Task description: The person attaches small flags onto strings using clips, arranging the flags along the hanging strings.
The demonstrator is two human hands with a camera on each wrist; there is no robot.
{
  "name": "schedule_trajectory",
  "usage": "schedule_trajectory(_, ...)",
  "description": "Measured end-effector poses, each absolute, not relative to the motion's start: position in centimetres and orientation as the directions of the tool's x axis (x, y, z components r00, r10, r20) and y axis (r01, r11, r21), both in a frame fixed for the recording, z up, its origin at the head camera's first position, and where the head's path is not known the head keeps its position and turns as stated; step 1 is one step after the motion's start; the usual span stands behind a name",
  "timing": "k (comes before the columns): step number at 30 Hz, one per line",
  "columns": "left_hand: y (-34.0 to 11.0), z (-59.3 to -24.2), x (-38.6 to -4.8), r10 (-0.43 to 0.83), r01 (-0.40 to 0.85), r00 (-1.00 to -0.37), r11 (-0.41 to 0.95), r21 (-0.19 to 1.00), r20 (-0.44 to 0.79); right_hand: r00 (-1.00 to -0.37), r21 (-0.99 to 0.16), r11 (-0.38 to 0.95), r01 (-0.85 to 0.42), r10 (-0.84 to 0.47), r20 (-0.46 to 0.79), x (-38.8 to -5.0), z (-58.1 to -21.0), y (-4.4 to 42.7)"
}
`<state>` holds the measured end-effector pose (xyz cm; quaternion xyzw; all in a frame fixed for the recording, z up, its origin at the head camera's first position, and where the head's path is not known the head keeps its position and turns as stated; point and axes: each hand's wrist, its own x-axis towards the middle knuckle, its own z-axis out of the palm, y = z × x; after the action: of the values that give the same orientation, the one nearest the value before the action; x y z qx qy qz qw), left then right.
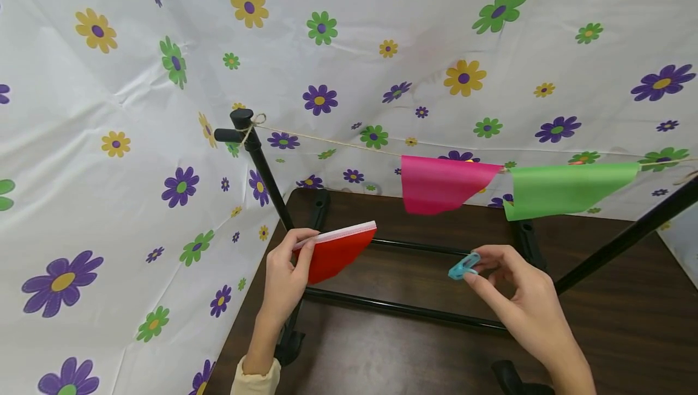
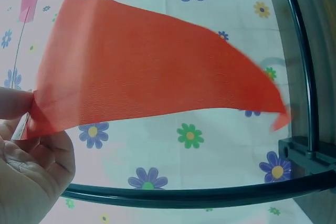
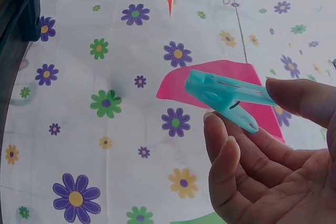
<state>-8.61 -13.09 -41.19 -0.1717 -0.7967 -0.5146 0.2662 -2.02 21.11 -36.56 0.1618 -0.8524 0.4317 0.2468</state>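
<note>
My left hand (image 1: 287, 271) pinches a red pennant flag (image 1: 339, 254) by one end of its pale-edged top, between thumb and fingers. In the left wrist view the red flag (image 2: 147, 66) spreads out to a curled tip. A teal clothespin (image 1: 464, 266) is held between the thumb and fingertips of my right hand (image 1: 520, 298); the right wrist view shows this clothespin (image 3: 223, 95) with its legs spread apart. Beyond the hands, a string (image 1: 332, 140) carries a pink flag (image 1: 444, 183) and a green flag (image 1: 569, 189).
The string is tied to a black post (image 1: 264, 174) on the left and runs to another black post (image 1: 627, 237) on the right. Lower black bars (image 1: 403, 309) cross above a dark wooden table (image 1: 382, 352). A flower-print sheet (image 1: 136, 189) hangs behind and to the left.
</note>
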Motion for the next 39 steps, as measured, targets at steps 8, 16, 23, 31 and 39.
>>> schedule_trajectory(8, -13.3, -39.6, -8.9, -0.083, 0.515, -0.814, 0.354, 0.781, 0.575, -0.825, -0.67, 0.553, -0.495, -0.057, 0.563, -2.1, -35.8, 20.9)
schedule_trajectory(16, -13.4, -38.4, -9.3, -0.089, 0.555, -0.779, 0.359, 0.75, 0.62, -0.802, -0.657, 0.54, -0.525, -0.057, 0.594, -2.2, -35.4, 20.8)
schedule_trajectory(23, -13.3, -37.5, -9.4, -0.121, 0.532, -0.799, 0.316, 0.786, 0.589, -0.745, -0.626, 0.509, -0.591, -0.047, 0.665, -2.6, -35.0, 21.0)
schedule_trajectory(31, -12.7, -36.3, -10.2, -0.159, 0.537, -0.803, 0.223, 0.813, 0.574, -0.658, -0.601, 0.438, -0.668, 0.029, 0.752, -3.4, -33.7, 20.9)
schedule_trajectory(39, -11.8, -34.9, -11.3, -0.144, 0.541, -0.809, 0.195, 0.818, 0.569, -0.589, -0.579, 0.389, -0.717, 0.107, 0.801, -3.9, -32.8, 20.4)
